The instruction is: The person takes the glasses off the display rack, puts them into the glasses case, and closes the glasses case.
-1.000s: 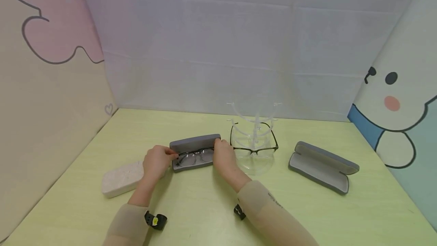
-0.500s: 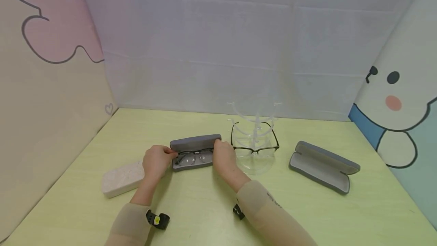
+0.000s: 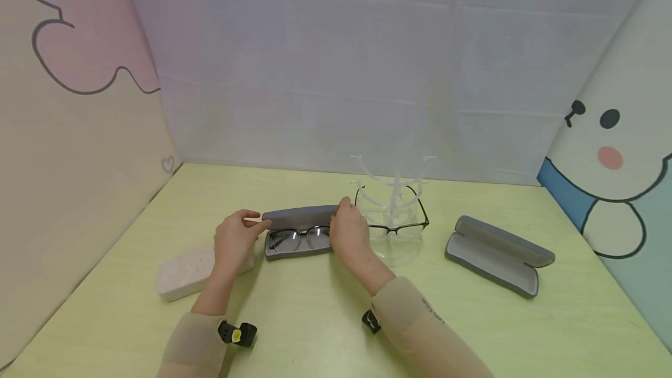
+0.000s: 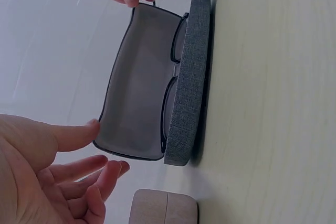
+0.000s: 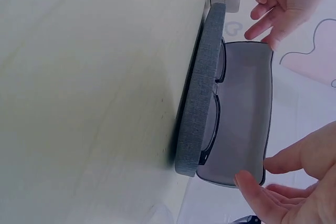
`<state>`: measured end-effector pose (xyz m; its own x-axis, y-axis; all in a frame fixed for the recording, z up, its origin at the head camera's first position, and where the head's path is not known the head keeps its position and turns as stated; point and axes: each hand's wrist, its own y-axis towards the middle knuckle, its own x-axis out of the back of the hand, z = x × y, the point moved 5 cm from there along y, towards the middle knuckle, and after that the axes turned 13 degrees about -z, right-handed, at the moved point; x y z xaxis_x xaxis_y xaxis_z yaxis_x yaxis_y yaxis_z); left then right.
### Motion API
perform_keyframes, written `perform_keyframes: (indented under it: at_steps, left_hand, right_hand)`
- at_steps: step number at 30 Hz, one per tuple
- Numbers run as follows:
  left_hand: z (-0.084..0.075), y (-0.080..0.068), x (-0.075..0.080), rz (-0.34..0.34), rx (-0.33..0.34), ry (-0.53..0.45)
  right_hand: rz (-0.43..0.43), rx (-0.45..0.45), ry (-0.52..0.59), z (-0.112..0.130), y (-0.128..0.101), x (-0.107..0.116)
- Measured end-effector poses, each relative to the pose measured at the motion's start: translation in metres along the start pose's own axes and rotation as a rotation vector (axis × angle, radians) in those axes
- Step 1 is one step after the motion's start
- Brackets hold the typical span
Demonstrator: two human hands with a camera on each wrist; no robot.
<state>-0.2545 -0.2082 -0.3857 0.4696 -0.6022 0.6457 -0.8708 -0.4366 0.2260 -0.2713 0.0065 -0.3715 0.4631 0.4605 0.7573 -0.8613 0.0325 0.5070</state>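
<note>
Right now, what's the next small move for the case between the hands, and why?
Probably swing its lid down: it stands open, glasses lie inside, and left hand and right hand are at its two ends.

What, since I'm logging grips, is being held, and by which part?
The left hand only touches one upper corner of the lid behind the glasses; the right hand is at the other; whether it grips cannot be told.

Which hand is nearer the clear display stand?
Right. The right hand is beside the display stand; the left hand is at the left end of the case holding glasses.
</note>
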Motion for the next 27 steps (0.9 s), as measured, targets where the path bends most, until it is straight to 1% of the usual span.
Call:
perform_keyframes:
  at_steps: [4, 9, 13, 16, 21, 24, 27]
  left_hand:
    - [-0.004, 0.002, -0.002, 0.024, -0.017, 0.012]
    - [-0.002, 0.006, -0.004, 0.053, -0.025, 0.014]
    - [0.000, 0.007, 0.001, 0.062, -0.035, -0.003]
    - [0.004, 0.008, 0.007, 0.083, -0.029, -0.002]
    - [0.013, 0.009, 0.011, 0.135, -0.002, -0.017]
    - [0.015, 0.010, 0.009, 0.155, 0.002, -0.033]
    - [0.015, 0.010, 0.009, 0.168, 0.000, -0.042]
  right_hand:
    - [0.020, -0.019, 0.033, 0.000, 0.000, -0.002]
    - [0.031, 0.032, -0.014, 0.005, -0.001, -0.005]
    - [0.050, 0.045, -0.032, 0.008, -0.003, -0.005]
    - [0.067, 0.046, 0.009, 0.009, -0.004, -0.004]
    - [0.062, 0.056, 0.138, 0.006, -0.004, -0.003]
    - [0.053, 0.052, 0.168, 0.002, -0.004, -0.002]
    - [0.049, 0.060, 0.159, 0.001, -0.002, -0.003]
